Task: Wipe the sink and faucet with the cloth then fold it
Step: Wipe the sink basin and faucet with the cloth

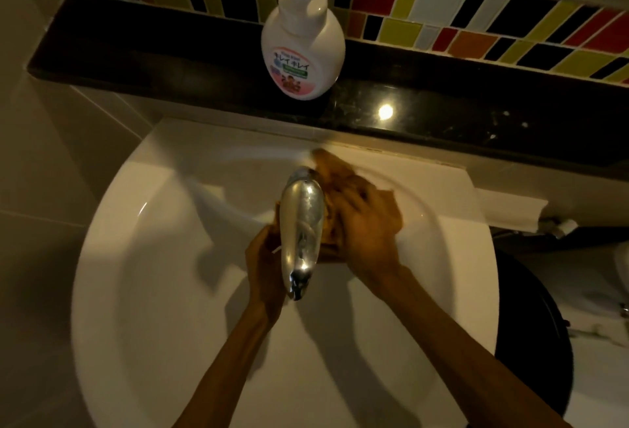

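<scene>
Multicoloured tile band (442, 5), black ledge (170, 50), dim light

One head-worn wide-angle view looks steeply down from close above the sink (143, 257), facing the tiled wall (442, 19) behind it

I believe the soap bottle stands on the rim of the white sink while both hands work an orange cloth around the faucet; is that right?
Not quite. The head view shows the soap bottle standing on the black ledge behind the sink, not on its rim. The rest holds: the left hand and right hand work the orange cloth around the faucet.
</scene>
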